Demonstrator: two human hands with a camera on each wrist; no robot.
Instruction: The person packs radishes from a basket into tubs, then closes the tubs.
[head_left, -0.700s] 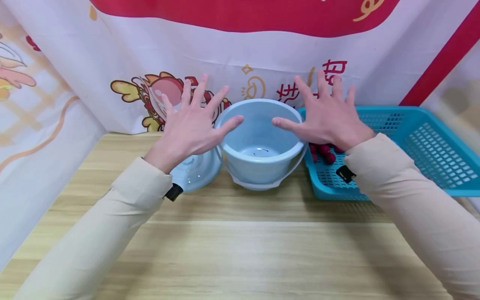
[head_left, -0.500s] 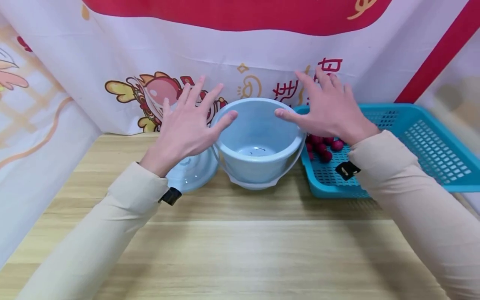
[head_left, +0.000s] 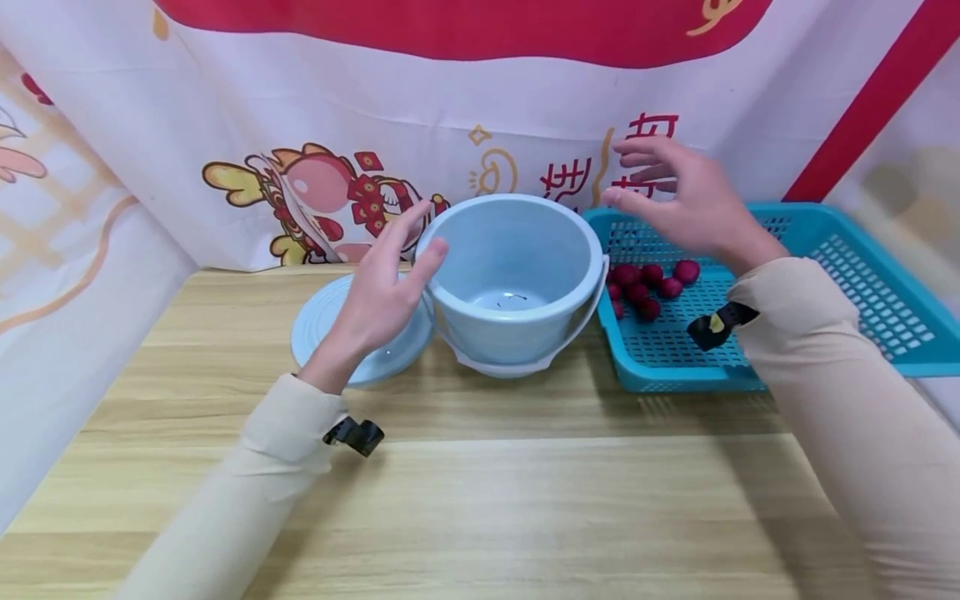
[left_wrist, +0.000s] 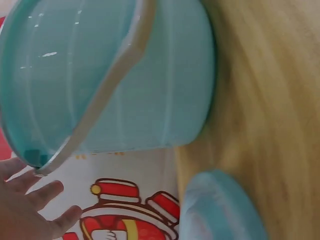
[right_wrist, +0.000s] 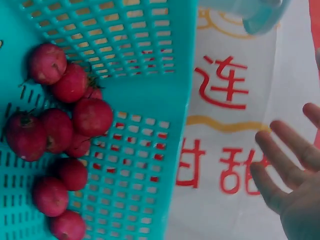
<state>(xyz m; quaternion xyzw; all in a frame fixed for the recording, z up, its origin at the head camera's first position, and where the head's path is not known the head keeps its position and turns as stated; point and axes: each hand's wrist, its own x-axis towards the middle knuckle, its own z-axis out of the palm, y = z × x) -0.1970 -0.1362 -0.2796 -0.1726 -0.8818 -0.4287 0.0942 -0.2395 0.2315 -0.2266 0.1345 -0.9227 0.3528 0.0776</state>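
A light blue bucket (head_left: 506, 337) stands upright at the middle back, its white handle (left_wrist: 107, 90) hanging down in front. A few dark specks lie on its bottom. My left hand (head_left: 381, 292) hovers over the round blue lid (head_left: 401, 346), close to the bucket's left side, fingers extended and holding nothing. My right hand (head_left: 697, 200) is raised above the teal basket (head_left: 690, 382), with loosely bent fingers and nothing in them. Several round, dark red radishes (head_left: 670, 287) with thin roots lie at the basket's left end; they show closely in the right wrist view.
The wooden table (head_left: 525, 500) bears everything. A printed white and red cloth (head_left: 465, 108) hangs directly behind the bucket and basket. Side cloths (head_left: 82, 350) bound the table at left and right.
Both hands have drawn apart from above the bucket, the left lower and nearer, the right to the right. Their spread fingers have relaxed. More of the lid and radishes now shows.
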